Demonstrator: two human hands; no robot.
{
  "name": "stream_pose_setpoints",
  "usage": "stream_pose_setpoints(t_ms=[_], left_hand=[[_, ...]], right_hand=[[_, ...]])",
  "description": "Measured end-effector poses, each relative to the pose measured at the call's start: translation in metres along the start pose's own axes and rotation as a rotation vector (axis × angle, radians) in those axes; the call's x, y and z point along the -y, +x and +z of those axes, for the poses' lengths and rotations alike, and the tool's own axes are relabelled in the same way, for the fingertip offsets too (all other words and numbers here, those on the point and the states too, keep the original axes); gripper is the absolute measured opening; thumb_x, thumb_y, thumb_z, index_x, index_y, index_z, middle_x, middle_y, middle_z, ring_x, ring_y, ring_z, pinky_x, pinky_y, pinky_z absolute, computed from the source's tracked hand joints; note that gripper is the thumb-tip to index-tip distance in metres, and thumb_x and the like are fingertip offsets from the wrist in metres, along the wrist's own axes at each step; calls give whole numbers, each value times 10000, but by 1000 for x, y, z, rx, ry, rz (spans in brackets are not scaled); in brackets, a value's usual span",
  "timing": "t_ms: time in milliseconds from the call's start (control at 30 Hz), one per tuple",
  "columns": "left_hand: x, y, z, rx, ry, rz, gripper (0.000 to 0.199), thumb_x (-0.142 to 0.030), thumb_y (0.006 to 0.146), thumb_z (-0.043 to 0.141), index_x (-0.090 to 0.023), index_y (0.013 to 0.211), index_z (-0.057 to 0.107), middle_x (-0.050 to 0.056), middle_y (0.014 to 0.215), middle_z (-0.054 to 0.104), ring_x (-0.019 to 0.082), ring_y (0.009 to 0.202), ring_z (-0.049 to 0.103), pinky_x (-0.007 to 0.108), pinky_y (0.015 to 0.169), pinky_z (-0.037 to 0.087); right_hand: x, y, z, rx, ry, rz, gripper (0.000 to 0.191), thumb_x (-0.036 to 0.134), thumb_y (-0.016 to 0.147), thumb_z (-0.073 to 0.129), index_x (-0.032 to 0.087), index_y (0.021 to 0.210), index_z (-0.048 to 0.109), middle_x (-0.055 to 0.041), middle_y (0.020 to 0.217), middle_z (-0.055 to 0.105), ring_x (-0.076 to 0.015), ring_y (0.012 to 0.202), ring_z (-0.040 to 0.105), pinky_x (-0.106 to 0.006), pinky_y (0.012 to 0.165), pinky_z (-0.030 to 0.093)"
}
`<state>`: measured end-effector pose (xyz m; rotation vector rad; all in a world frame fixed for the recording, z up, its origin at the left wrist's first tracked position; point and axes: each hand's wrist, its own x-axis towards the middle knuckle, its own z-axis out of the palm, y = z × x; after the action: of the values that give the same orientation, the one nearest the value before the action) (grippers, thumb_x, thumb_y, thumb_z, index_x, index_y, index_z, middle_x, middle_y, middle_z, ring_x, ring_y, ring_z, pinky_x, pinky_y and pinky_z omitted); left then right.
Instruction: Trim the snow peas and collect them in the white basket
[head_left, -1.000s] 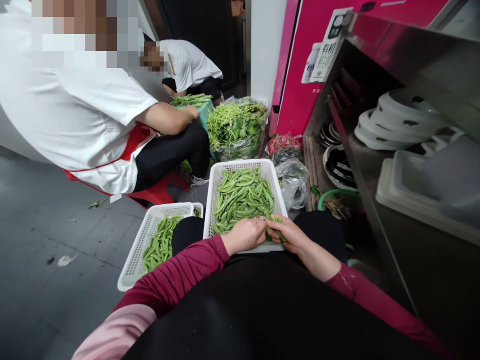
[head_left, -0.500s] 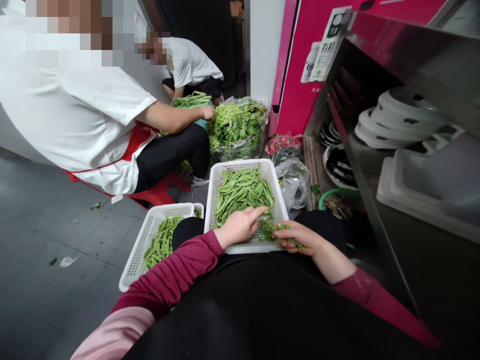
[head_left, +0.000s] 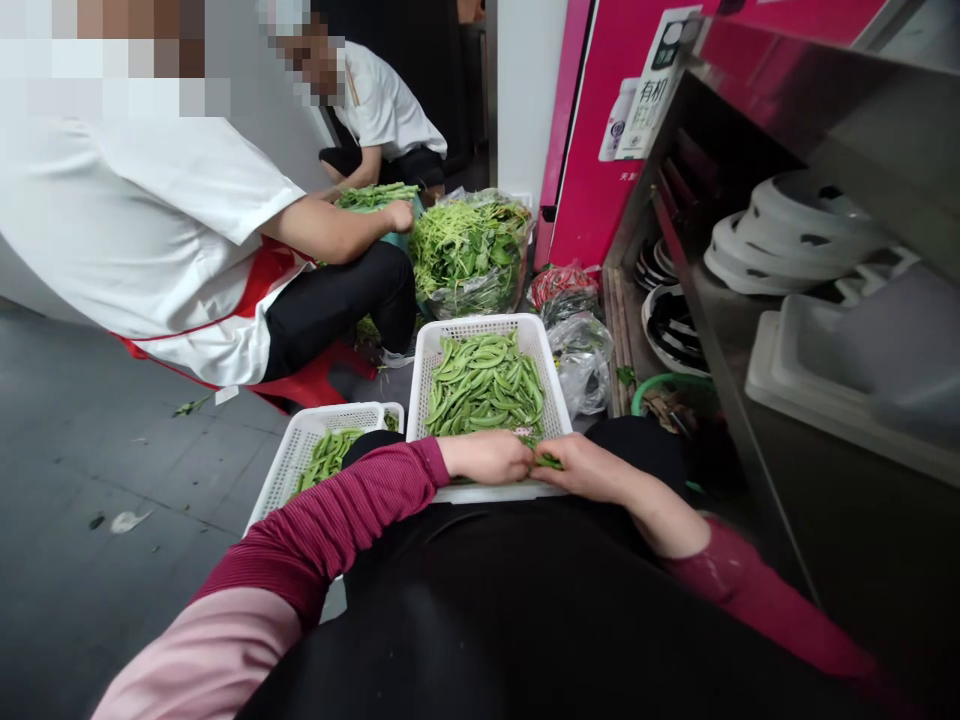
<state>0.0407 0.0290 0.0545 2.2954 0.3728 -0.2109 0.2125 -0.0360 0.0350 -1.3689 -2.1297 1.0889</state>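
Green pea pods (head_left: 487, 385) fill much of a white perforated basket (head_left: 551, 385) at my lap. Over its near edge my two hands meet, fingertips close together. My right hand (head_left: 585, 467) is closed around a few green pods (head_left: 549, 461). My left hand (head_left: 491, 457) has its fingers pressed together at the tips of the right hand; what they pinch is too small to make out. A second white basket (head_left: 289, 450), partly hidden by my left sleeve, holds more pods (head_left: 326, 457) at the left.
A person in white (head_left: 187, 220) sits on a red stool (head_left: 330, 375) at the left; another person (head_left: 390, 110) crouches behind. Leafy greens (head_left: 472, 245) and plastic bags (head_left: 581, 360) lie beyond the basket. A metal shelf (head_left: 720, 360) and green bin (head_left: 660, 385) stand right.
My left hand has moved from over the pods to the right hand's fingertips, its pointing finger now drawn in. My right hand has shifted slightly left. The crouching person's head has risen.
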Motion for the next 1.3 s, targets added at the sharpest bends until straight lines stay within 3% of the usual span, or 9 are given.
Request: stream_pose_setpoints(t_ms=[167, 367, 433, 567, 633, 733, 933, 1100, 1300], left_hand=[[15, 9, 23, -316, -914, -255, 214, -267, 800, 351, -131, 804, 516, -77, 497, 271, 24, 341, 198, 158, 343, 186], [44, 23, 53, -348, -1076, -579, 211, -265, 736, 537, -113, 877, 572, -91, 429, 303, 22, 308, 215, 155, 321, 132], [48, 25, 51, -372, -1202, -617, 212, -237, 738, 549, -115, 910, 567, -91, 436, 327, 19, 311, 228, 149, 327, 154], [41, 34, 42, -457, -1528, -605, 248, -266, 843, 403, -79, 815, 564, -38, 496, 429, 39, 366, 366, 163, 372, 290], [33, 39, 40, -532, -1604, -627, 273, -218, 864, 349, -71, 755, 552, -11, 510, 468, 54, 402, 422, 173, 407, 341], [25, 45, 41, -635, -1608, -645, 239, -160, 856, 351, -78, 737, 541, 6, 538, 508, 60, 424, 446, 173, 422, 359], [19, 47, 41, -745, -1549, -654, 299, -254, 873, 338, -72, 813, 567, 29, 634, 540, 57, 465, 451, 162, 398, 333], [22, 33, 43, -618, -1377, -574, 344, -430, 830, 388, -141, 960, 523, -19, 661, 504, 33, 456, 412, 143, 430, 360], [11, 3, 50, -343, -694, -372, 303, -402, 833, 354, -142, 801, 508, -16, 579, 480, 71, 456, 455, 189, 456, 398]], right_hand=[[0, 4, 15, -616, 232, 79, 154, 361, 738, 548, 208, 738, 560, -35, 690, 582, -164, 647, 527, -273, 626, 402], [-27, 6, -14, -1273, 848, 131, 211, 400, 729, 532, 235, 818, 436, 15, 707, 558, -111, 514, 525, -257, 505, 442], [-31, 3, -25, -1192, 917, 151, 227, 351, 678, 592, 235, 789, 432, 53, 619, 519, -89, 453, 484, -231, 458, 420], [-18, 3, -1, -513, 689, 328, 193, 329, 628, 630, 206, 689, 494, 71, 454, 436, -88, 386, 405, -225, 416, 348], [-11, 9, 23, -345, 448, 342, 199, 325, 588, 660, 197, 648, 520, 32, 521, 512, -131, 509, 491, -254, 511, 378], [-9, 20, 48, -371, 178, 380, 199, 339, 580, 663, 207, 670, 544, -5, 634, 571, -178, 649, 531, -276, 596, 369], [-18, 27, 51, -368, 107, 359, 175, 357, 607, 634, 214, 637, 538, 26, 498, 494, -134, 498, 449, -252, 504, 314], [-23, 21, 50, -354, 595, 485, 210, 394, 657, 575, 190, 697, 546, 62, 368, 424, -80, 324, 340, -207, 350, 233], [-26, 14, 33, -344, 1144, 426, 269, 355, 643, 601, 130, 787, 569, 68, 360, 408, -53, 297, 285, -182, 312, 174]])
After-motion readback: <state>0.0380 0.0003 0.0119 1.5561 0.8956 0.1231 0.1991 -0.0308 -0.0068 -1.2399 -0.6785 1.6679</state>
